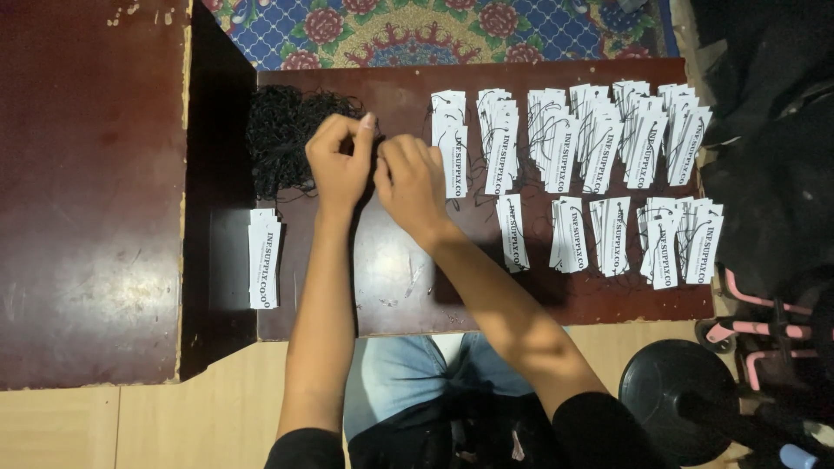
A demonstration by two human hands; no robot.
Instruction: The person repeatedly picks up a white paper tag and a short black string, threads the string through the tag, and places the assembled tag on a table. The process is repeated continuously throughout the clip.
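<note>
Both hands meet over the table [391,295]: the left hand [339,165] and right hand [410,181] pinch shut on a thin black string [375,149], beside the string pile [282,139] for easy reach. Strung tags [599,139] lie in rows to the right; a bare stack [263,258] waits left.

Left hand [340,165] and right hand [410,181] positioned side by side over low table [391,287]. Tangle of strings [282,139] located left of hands. Paper tag stack [263,258] placed near left edge. Strung tag stacks [599,174] arranged in two rows right of hands. Rug [434,30] laid behind table.
</note>
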